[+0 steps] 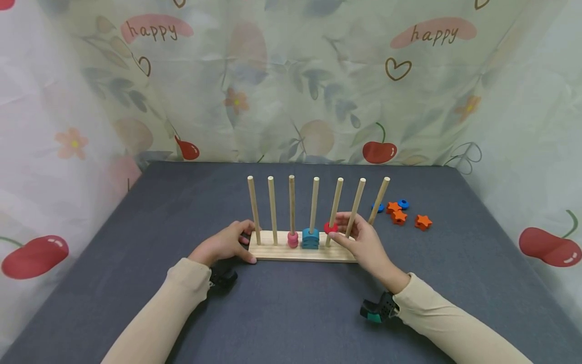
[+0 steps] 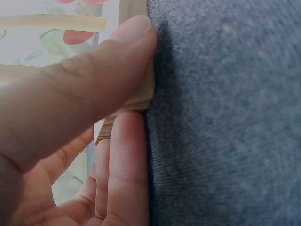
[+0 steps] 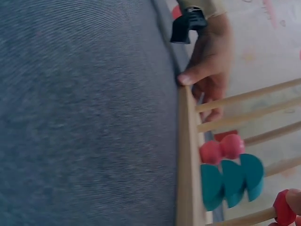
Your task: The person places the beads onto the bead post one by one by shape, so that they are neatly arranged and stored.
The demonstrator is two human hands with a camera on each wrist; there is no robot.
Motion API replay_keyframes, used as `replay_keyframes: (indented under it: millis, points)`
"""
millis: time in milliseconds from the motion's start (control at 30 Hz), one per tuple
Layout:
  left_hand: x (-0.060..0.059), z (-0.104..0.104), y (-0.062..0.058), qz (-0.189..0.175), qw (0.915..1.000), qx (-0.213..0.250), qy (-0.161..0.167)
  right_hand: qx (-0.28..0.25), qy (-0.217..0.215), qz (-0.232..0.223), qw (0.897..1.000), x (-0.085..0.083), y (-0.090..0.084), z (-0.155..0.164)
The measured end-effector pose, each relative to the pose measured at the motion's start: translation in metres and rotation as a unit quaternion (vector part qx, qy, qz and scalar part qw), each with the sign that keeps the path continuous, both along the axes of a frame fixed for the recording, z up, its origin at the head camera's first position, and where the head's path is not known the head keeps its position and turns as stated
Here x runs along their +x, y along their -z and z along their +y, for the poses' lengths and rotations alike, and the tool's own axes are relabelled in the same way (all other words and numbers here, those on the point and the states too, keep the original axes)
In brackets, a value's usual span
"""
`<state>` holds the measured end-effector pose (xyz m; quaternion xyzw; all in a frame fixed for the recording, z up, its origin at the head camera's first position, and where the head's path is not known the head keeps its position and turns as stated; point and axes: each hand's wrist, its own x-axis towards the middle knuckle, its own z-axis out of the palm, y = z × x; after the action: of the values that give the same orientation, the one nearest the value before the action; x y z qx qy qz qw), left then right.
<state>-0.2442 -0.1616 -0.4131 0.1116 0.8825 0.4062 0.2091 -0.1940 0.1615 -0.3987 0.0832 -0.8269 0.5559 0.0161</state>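
A pale wooden peg board (image 1: 277, 254) with several upright rods stands on the table. My left hand (image 1: 229, 243) grips its left end, thumb at the front edge and fingers round the end. On the fifth rod from the left, my right hand (image 1: 364, 246) pinches a red bead (image 1: 330, 228); the rod passes through the bead, which sits above the base. In the right wrist view this red bead (image 3: 283, 209) shows only partly. Two round pink beads (image 1: 293, 239) are stacked on the third rod, and teal scalloped pieces (image 1: 310, 239) on the fourth.
Orange star beads (image 1: 423, 222) and blue round beads (image 1: 403, 204) lie to the right, behind the right hand. Dark grey cloth (image 1: 291, 313) covers the table. A patterned curtain (image 1: 282, 101) hangs behind and at both sides.
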Motion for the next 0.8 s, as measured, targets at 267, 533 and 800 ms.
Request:
replay_keyframes:
  millis: [267,533,800]
  points:
    - [-0.001,-0.001,0.001,-0.003,1.0,0.001,0.003,0.029,-0.003,-0.036,0.999,-0.004,0.019,0.001]
    - [-0.001,-0.001,0.001,-0.01,1.0,0.001,0.0,0.039,0.004,-0.049,0.998,-0.006,0.027,-0.001]
    - [0.0,0.0,0.0,-0.007,1.0,0.0,0.0,0.039,0.012,-0.056,0.998,-0.005,0.03,-0.003]
